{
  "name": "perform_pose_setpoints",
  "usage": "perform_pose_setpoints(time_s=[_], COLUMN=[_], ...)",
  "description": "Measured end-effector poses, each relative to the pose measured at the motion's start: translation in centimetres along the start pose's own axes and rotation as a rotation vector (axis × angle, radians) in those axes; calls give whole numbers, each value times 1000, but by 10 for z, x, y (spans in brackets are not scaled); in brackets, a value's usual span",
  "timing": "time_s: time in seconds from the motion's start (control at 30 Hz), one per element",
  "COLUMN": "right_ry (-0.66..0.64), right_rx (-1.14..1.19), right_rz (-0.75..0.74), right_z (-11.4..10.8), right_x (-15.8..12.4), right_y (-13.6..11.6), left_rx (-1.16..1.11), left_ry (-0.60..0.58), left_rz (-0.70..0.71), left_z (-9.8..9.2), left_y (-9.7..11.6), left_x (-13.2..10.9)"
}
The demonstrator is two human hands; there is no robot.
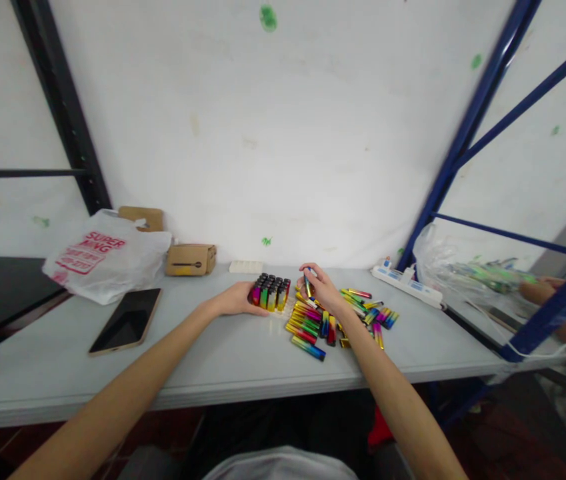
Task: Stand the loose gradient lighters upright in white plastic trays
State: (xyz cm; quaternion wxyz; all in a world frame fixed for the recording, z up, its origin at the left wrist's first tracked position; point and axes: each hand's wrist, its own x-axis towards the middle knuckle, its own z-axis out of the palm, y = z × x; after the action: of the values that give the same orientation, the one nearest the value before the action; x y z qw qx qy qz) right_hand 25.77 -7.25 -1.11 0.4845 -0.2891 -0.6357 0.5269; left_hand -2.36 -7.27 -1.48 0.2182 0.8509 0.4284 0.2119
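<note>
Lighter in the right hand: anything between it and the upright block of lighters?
Nothing visible: the gap from the lighter in the right hand across to the upright lighters looks open. Loose lighters lie flat, mostly nearer the camera.

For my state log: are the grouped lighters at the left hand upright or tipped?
Upright: the grouped lighters stand in rows at the left hand, their black tops facing up and coloured bodies below.

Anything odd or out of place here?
Mostly the loose lighters: they lie jumbled at odd angles near the right hand, unlike the upright lighters packed in rows by the left hand. Green smudges mark the white wall.
</note>
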Motion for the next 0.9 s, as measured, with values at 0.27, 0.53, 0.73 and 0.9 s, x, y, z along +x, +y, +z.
perform_pose_setpoints(time_s=[0.27,0.53,0.73,0.9], right_ry=[256,373,403,343], right_rx=[-788,-876,-884,-857], right_rz=[-96,-15,-108,-160], right_z=[4,8,4,4], right_x=[5,8,7,0], right_y=[15,17,16,5], left_rx=[19,16,25,9], left_ry=[2,-5,7,-4], left_rz=[-25,-16,-27,-9], left_z=[-1,-2,-1,-1], left_y=[2,1,0,0], left_x=[0,0,0,0])
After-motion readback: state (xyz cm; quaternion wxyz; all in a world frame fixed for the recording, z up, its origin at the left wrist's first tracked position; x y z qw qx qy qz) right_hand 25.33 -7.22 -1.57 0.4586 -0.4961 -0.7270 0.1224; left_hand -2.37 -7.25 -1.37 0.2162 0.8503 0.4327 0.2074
